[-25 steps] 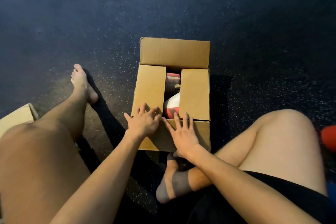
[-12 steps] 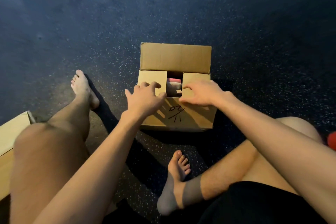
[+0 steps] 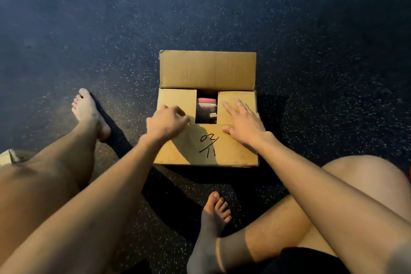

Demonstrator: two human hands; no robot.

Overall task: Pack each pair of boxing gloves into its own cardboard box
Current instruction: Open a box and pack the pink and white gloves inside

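Cardboard box [image 3: 233, 153]: on the dark speckled floor [image 3: 89, 29], between the legs; far flap upright, two side flaps and near flap folded down, "02/11" handwritten on the near flap.
Boxing gloves [image 3: 206, 107]: inside the box, pink and red, visible only through the gap between the side flaps.
Left hand [image 3: 165, 123]: on the left side flap, at the near flap's edge; fingers curled, cannot tell if pinching anything.
Right hand [image 3: 244, 123]: flat on the right side flap, fingers straight and spread wide, thumb on the near flap.
Second box [image 3: 7, 157]: only a corner, at the far left edge.

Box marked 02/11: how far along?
Done: a glove shows inside the box; side flaps and near flap folded down. In hand: left hand curled at the near flap's edge, right hand flat on the right side flap. Left: far flap stands open.
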